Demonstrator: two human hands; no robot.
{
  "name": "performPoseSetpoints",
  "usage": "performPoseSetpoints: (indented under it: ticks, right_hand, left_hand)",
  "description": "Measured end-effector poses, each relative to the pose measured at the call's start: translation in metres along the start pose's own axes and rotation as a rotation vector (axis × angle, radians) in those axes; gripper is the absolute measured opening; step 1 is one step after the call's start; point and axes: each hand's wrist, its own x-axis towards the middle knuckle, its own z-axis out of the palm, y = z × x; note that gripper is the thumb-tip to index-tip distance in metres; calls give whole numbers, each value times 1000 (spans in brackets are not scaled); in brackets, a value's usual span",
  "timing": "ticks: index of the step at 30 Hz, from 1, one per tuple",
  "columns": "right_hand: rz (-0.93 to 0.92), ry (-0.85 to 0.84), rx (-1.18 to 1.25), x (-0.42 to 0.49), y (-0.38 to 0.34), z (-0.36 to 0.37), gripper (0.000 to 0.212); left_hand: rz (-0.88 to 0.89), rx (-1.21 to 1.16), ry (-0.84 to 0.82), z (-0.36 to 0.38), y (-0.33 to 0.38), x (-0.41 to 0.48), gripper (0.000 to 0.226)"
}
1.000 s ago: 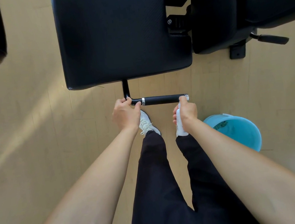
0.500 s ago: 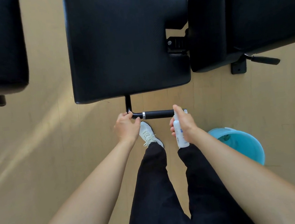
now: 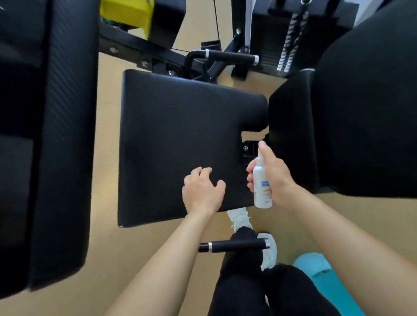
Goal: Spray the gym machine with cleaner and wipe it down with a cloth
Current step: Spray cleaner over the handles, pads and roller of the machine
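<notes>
The gym machine's black padded seat (image 3: pixel 173 136) fills the middle of the head view. My right hand (image 3: pixel 274 176) grips a small white spray bottle (image 3: pixel 261 186) upright over the seat's near right corner, index finger on its top. My left hand (image 3: pixel 202 190) hovers over the seat's near edge with fingers loosely curled and nothing in it. A black handle bar with silver rings (image 3: pixel 235 245) lies below my forearms, near my legs. No cloth is visible.
Black pads stand at the left (image 3: pixel 29 140) and right (image 3: pixel 381 123). A yellow block (image 3: pixel 128 7), a second handle (image 3: pixel 229 56) and a weight stack (image 3: pixel 304 30) lie behind the seat. A teal bucket (image 3: pixel 319 275) sits on the tan floor at my right leg.
Both hands left the lower handle bar and rose over the seat pad. My left hand let go of the bar. The view tilted up, showing the machine's frame and weight stack.
</notes>
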Motion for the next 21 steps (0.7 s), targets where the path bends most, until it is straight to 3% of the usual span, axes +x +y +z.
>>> performPoseSetpoints:
  ticks: [5, 11, 21]
  right_hand:
    - [-91, 32, -54, 43, -87, 10, 65]
    - [-81, 110, -160, 114, -144, 19, 67]
    - [24, 41, -343, 244, -216, 59, 59]
  left_hand:
    - [4, 157, 6, -12, 52, 76, 71]
    - [-21, 391, 10, -16, 54, 129, 93]
    - [-69, 564, 3, -4, 54, 149, 99]
